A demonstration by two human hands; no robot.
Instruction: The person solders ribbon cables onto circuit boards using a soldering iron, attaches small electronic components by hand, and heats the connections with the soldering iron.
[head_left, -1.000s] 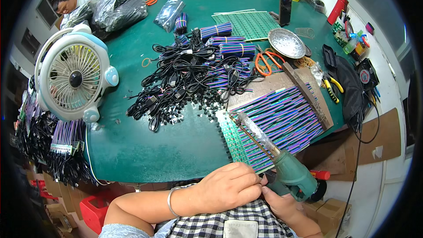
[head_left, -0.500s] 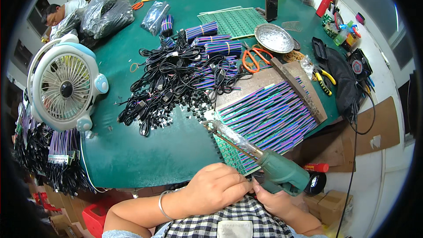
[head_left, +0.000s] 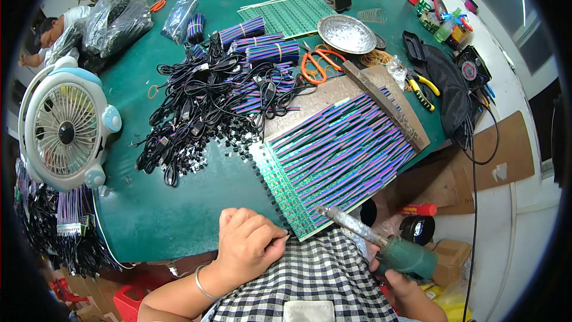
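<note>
My left hand [head_left: 247,244] is closed beside the lower left corner of the green circuit board panel [head_left: 280,182]. Its thumb and finger are pinched together at the panel's edge, and what they may hold is too small to make out. My right hand [head_left: 390,277], partly hidden, grips a green soldering gun [head_left: 411,256] right of my checked apron. The gun's silvery barrel points up and left, its tip over the panel's lower right corner. Rows of blue, purple and black wire strips [head_left: 339,149] lie across the panel, under a wooden bar [head_left: 381,104] at their far end.
Black cables [head_left: 196,92] are heaped left of the panel, near bundled wires [head_left: 271,52]. Behind are orange-handled scissors [head_left: 316,65], a metal dish [head_left: 345,33] and more green panels [head_left: 286,15]. A fan [head_left: 65,131] stands at left; a person [head_left: 50,33] sits beyond the bags [head_left: 116,27].
The soldering gun has moved right and down, uncovering the near part of the panel. My hands have drawn apart, the left one going left. The whole view has shifted a little.
</note>
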